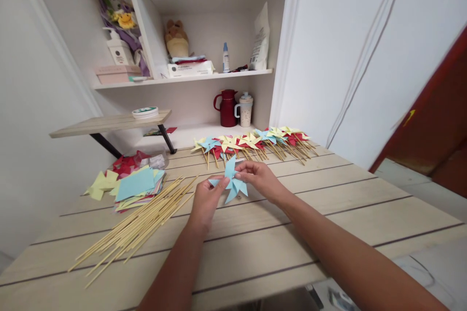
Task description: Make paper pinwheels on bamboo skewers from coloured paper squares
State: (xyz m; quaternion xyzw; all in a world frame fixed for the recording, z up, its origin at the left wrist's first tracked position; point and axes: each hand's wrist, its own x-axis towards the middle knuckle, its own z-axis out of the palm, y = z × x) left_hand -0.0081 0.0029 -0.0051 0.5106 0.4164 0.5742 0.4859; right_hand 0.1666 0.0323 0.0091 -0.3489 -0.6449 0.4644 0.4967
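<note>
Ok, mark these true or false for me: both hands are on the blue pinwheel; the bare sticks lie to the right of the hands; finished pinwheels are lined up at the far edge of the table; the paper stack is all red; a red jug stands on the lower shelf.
1. Both hands hold the blue pinwheel. True: the left hand and the right hand pinch it from either side.
2. The bare sticks lie to the right of the hands. False: they lie to the left.
3. Finished pinwheels are lined up at the table's far edge. True.
4. The paper stack is all red. False: blue and yellow sheets lie on top.
5. A red jug stands on the lower shelf. True.
</note>
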